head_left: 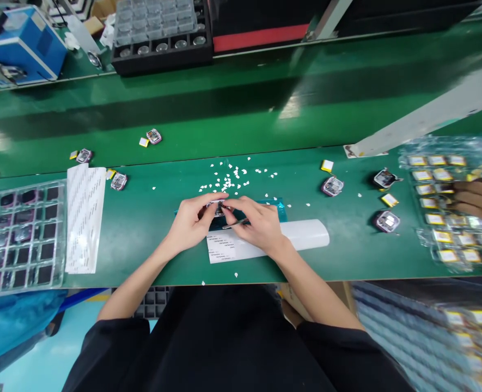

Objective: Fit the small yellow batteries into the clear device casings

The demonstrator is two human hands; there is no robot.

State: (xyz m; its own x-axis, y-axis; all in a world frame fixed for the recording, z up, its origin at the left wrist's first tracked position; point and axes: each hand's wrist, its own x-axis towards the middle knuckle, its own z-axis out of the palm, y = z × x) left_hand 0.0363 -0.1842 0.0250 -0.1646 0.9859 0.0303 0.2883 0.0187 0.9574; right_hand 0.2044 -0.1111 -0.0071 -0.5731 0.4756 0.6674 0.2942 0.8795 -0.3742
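Two hands meet over the worktop (347, 256): left hand (191, 220) pinches a small module (216, 207), right hand (255, 223) pinches tweezers (236, 222) just beside it.

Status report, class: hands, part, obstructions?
Left hand grips small module. Right hand holds thin metal tool at it. White scraps scattered just beyond.
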